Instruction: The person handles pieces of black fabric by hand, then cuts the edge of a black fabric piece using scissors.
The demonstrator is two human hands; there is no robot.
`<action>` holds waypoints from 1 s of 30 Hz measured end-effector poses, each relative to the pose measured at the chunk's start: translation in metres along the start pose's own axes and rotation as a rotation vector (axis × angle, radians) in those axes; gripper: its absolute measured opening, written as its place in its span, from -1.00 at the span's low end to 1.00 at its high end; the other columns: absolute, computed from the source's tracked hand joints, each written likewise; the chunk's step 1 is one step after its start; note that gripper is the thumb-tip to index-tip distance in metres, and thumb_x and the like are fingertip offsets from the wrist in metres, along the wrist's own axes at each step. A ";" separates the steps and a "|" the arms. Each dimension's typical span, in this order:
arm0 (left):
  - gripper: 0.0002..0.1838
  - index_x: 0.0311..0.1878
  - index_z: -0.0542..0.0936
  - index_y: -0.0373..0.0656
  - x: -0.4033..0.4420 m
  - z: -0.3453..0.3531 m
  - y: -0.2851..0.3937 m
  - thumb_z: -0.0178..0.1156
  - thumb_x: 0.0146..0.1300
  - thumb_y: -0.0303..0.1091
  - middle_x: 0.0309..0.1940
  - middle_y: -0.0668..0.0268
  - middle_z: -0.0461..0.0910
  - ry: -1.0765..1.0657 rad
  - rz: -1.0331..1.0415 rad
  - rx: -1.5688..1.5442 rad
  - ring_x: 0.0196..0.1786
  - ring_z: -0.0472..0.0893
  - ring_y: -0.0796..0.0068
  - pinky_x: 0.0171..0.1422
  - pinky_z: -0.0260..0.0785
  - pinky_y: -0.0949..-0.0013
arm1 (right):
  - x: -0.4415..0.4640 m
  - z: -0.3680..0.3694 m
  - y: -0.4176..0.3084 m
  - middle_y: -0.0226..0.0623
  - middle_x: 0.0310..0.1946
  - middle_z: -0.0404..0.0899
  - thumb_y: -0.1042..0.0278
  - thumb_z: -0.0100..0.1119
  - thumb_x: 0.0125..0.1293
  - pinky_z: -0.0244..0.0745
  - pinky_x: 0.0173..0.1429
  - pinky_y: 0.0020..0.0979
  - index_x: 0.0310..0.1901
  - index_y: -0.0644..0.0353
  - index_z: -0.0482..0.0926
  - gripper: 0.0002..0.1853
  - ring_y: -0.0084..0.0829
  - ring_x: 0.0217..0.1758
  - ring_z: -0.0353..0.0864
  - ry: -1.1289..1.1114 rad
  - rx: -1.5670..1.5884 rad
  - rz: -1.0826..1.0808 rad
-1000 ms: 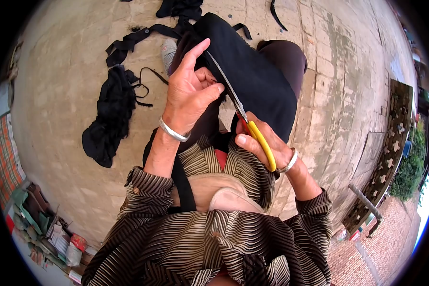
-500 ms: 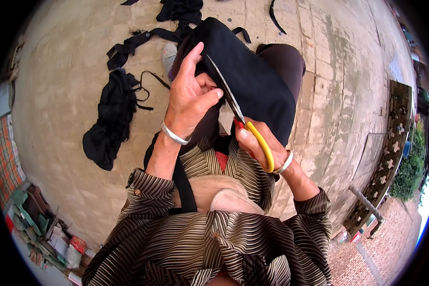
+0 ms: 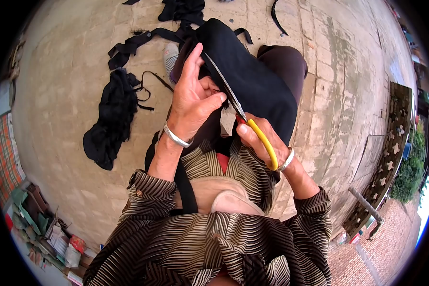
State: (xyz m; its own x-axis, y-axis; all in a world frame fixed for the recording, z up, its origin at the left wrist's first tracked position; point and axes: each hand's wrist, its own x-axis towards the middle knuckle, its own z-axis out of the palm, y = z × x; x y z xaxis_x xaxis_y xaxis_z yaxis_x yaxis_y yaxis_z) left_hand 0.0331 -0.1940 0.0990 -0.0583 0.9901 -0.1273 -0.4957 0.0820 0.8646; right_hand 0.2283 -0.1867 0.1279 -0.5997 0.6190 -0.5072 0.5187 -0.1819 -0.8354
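My right hand (image 3: 260,138) is wrapped round the handles of a pair of scissors (image 3: 224,86) with yellow and red grips. The long blades point up and to the left and look nearly closed, lying along the edge of a black cloth (image 3: 252,71). That cloth is spread over my lap and knees. My left hand (image 3: 193,102) is left of the blades, its index finger stretched upward. Its thumb and other fingers pinch the dark edge of the cloth beside the blades; the pinched bit is mostly hidden.
On the paved floor (image 3: 62,105) to the left lies a crumpled black cloth piece (image 3: 110,121). Black strips (image 3: 128,49) and another dark bundle (image 3: 181,12) lie beyond my foot. Piled household items (image 3: 47,233) stand at lower left, and a low patterned wall (image 3: 391,152) runs along the right.
The scissors and my right hand have shifted very slightly up, and the blade tips now sit a little further left. My left hand keeps nearly the same pose.
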 end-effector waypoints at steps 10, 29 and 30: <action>-0.12 0.50 0.06 -0.29 0.007 -0.006 0.004 0.21 0.09 -0.63 0.26 0.11 0.32 -0.008 0.038 0.058 -0.22 0.49 0.63 -0.15 0.43 0.54 | -0.002 0.001 -0.007 -0.07 -0.71 0.22 -0.08 0.08 0.40 0.28 -0.41 -0.23 -0.54 0.38 0.37 -0.41 -0.19 -0.63 0.24 0.106 0.004 0.046; -0.24 0.42 0.22 -0.29 0.014 -0.010 0.004 0.17 0.10 -0.76 -0.30 0.32 0.58 0.064 -0.044 0.076 -0.25 0.55 0.67 -0.08 0.46 0.57 | -0.002 0.000 0.000 -0.15 -0.58 0.45 -0.32 0.20 0.23 0.45 -0.31 -0.31 -0.30 0.37 0.35 -0.30 -0.28 -0.45 0.56 -0.048 -0.003 0.000; -0.22 0.43 0.20 -0.29 0.014 -0.011 0.004 0.16 0.09 -0.77 -0.29 0.31 0.58 0.045 -0.039 0.086 -0.24 0.55 0.66 -0.07 0.47 0.56 | -0.002 0.000 0.000 -0.15 -0.58 0.45 -0.32 0.20 0.23 0.45 -0.31 -0.31 -0.30 0.37 0.35 -0.30 -0.28 -0.45 0.56 -0.048 -0.005 0.001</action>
State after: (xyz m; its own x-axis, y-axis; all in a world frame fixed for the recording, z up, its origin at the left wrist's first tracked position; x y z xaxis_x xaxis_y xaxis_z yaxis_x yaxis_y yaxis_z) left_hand 0.0204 -0.1816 0.0952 -0.0799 0.9800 -0.1821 -0.4220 0.1323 0.8969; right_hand 0.2295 -0.1881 0.1286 -0.6281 0.5812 -0.5174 0.5222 -0.1782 -0.8340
